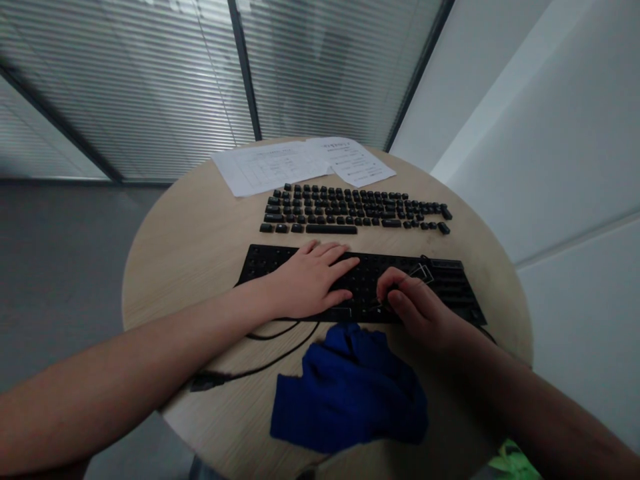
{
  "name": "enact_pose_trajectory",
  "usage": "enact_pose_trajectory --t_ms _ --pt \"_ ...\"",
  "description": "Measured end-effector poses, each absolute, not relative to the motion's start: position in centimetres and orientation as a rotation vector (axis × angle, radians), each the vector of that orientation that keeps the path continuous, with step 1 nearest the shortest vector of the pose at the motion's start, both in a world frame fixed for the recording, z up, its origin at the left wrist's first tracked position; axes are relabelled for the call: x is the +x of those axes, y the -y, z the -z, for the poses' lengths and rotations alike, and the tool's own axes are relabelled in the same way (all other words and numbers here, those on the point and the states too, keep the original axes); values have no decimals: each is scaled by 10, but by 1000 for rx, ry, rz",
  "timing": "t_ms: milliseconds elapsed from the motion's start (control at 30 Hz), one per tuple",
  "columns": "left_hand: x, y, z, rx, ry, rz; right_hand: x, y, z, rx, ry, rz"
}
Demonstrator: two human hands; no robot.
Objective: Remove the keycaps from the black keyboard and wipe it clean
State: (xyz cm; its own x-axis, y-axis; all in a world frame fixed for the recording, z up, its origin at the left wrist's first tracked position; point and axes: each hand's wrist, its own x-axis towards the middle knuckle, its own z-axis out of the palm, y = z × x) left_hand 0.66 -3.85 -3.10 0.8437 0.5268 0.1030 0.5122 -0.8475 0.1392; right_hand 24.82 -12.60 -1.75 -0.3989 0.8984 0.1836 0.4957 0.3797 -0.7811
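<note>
A black keyboard [453, 288] lies across the table, with many of its keycaps off and a few dark keys seemingly left at the right end. My left hand [313, 280] rests flat on its left and middle part, fingers spread. Over the right half, my right hand [413, 303] is closed in a pinch on a wire keycap puller [424, 272]; wire loops show behind the fingers and low by the keyboard. The grip itself is partly hidden. Beyond the keyboard, loose black keycaps [331, 229] lie in rows in a keyboard layout.
A crumpled blue cloth [350, 393] lies in front of the keyboard. Left of it runs a black cable [270, 367] with a plug end [207, 381]. Printed papers [275, 167] lie at the far edge of the round wooden table [170, 267]. Blinds and a white wall stand behind.
</note>
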Motion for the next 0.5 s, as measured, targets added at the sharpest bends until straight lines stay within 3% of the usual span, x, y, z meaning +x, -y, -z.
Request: enact_pose_trajectory --t_ms 500 --pt "8 39 30 2903 -840 -203 242 125 21 -1026 2233 -690"
